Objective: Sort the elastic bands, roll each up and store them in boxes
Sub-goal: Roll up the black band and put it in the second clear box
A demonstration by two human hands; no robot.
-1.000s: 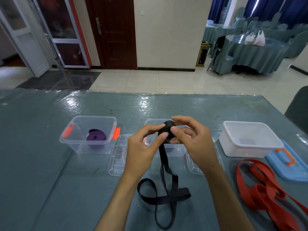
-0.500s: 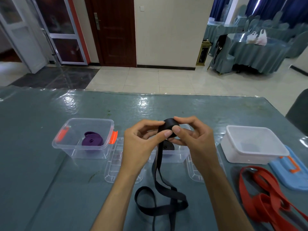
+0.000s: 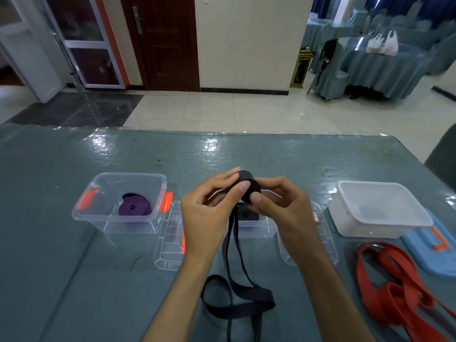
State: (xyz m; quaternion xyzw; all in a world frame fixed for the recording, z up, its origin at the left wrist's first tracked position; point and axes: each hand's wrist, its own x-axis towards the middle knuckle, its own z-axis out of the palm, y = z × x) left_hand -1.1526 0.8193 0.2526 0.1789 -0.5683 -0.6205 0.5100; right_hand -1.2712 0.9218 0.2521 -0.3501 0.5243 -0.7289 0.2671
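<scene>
My left hand (image 3: 207,218) and my right hand (image 3: 283,211) together pinch a partly rolled black elastic band (image 3: 248,185) above the middle clear box (image 3: 256,229). The band's loose tail (image 3: 237,290) hangs down and lies looped on the table near me. Inside the middle box another black roll (image 3: 246,215) is visible. A rolled purple band (image 3: 134,207) lies in the left clear box (image 3: 98,218) with orange latches. Unrolled red bands (image 3: 394,282) lie in a heap at the right front.
A white box (image 3: 380,225) stands at the right, with a blue lid (image 3: 429,255) beside it. Two clear lids (image 3: 167,245) lie flat on either side of the middle box. The table (image 3: 49,280) has a shiny teal cover. A dark chair back (image 3: 441,154) stands at the right edge.
Both hands have kept turning the black roll, and more of the band is wound on. The tail on the table has been drawn up a little.
</scene>
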